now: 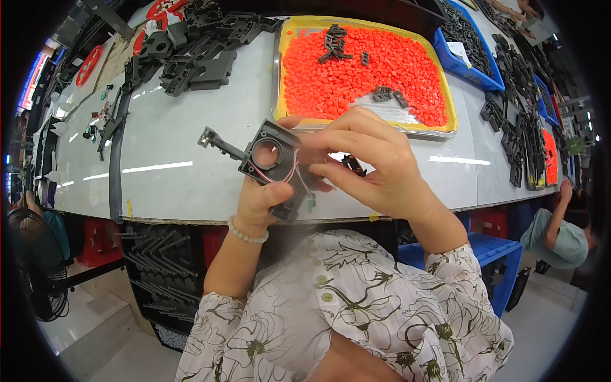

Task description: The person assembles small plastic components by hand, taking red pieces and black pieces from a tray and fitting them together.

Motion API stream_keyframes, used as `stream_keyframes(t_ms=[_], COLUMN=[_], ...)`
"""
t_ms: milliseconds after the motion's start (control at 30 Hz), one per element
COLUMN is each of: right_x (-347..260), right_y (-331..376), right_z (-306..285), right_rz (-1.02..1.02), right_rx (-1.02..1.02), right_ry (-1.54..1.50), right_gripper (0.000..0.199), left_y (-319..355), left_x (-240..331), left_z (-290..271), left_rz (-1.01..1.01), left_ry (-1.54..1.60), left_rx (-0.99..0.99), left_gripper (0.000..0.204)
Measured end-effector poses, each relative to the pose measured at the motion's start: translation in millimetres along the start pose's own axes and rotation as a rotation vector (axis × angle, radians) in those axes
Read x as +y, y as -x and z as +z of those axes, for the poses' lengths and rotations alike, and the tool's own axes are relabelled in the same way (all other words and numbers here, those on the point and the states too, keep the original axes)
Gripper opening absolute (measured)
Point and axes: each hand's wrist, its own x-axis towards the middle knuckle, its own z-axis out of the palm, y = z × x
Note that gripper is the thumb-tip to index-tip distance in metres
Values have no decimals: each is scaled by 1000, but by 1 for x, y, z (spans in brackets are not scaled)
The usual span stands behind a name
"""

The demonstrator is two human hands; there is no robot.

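My left hand (267, 198) is closed around a dark grey plastic housing (285, 143), its thumb on the lower part. The housing has a round opening and an arm that sticks out to the upper left with a small metallic end (207, 137). Thin red and white wires (294, 170) loop over its face. At the housing's right side, my right hand (379, 156) is closed in a pinch beside the wires; what its fingertips grip is hidden. A small black part (353, 165) shows below the right hand's fingers, and whether they hold it cannot be told.
Beyond my hands lies a yellow-rimmed tray (278, 79) of small red pieces (375, 76) with several dark parts on top. Dark plastic housings (200, 70) are piled at the far left. A blue bin (474, 75) of dark parts stands right. A fan (41, 254) is at left; another person (560, 235) at right.
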Motion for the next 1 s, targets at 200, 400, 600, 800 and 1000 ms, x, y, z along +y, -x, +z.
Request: stream_keyframes(t_ms=[200,400,600,800,1000], right_x=[-8,-26,-32,-23,-24], right_y=[0,-1,-5,-14,-22], right_z=[0,-7,-5,7,6], right_rz=[-58,101,348,515,647], right_rx=[-47,-111,-305,-257,-261], right_ry=[53,-175,-628,-1159,-1238], right_gripper=[25,25,24,26,28], left_y=[-3,-6,-9,-9,-4], left_x=[1,-2,4,7,9], left_z=[0,-7,-4,2,5], left_rz=[81,150,122,88,107], left_ry=[-184,-79,-100,-85,-79], left_rx=[67,38,140,187,230], left_gripper=[90,106,110,108,99])
